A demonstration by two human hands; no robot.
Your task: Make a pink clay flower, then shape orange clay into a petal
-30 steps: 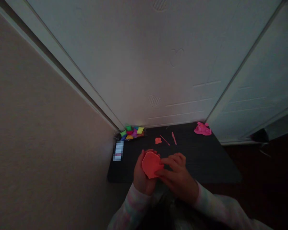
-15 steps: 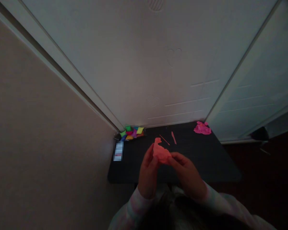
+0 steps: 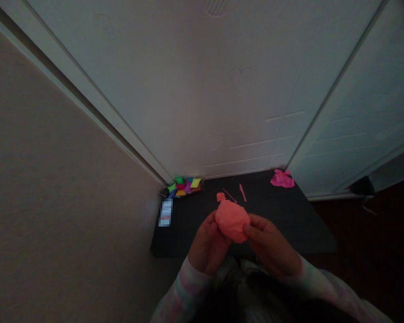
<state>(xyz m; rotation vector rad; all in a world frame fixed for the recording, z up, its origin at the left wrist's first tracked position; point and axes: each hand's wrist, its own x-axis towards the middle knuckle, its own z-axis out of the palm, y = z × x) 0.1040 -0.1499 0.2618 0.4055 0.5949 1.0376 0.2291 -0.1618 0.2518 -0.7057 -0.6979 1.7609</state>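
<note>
A flattened, rounded piece of orange-pink modelling clay (image 3: 232,220) is held up above the near part of the dark table (image 3: 289,224). My left hand (image 3: 207,242) grips its left edge, with some fingers hidden behind it. On the right edge, the thumb and fingers of my right hand (image 3: 269,242) pinch the clay. Just beyond it lies a small orange clay lump (image 3: 220,196), partly covered from view. Beside that lump are a thin pink stick tool (image 3: 229,195) and a pink modelling knife (image 3: 243,192).
Colourful clay packets (image 3: 185,186) in clear wrapping lie at the table's back left, with a blurred white packet (image 3: 165,212) in front. A bright pink clay figure (image 3: 282,178) sits at the back right corner. A white panelled wall (image 3: 249,121) rises behind the table.
The clay was resting in my left palm, then was tilted between both hands; now its broad face shows again, slightly farther right. My right hand has moved to the clay's right edge.
</note>
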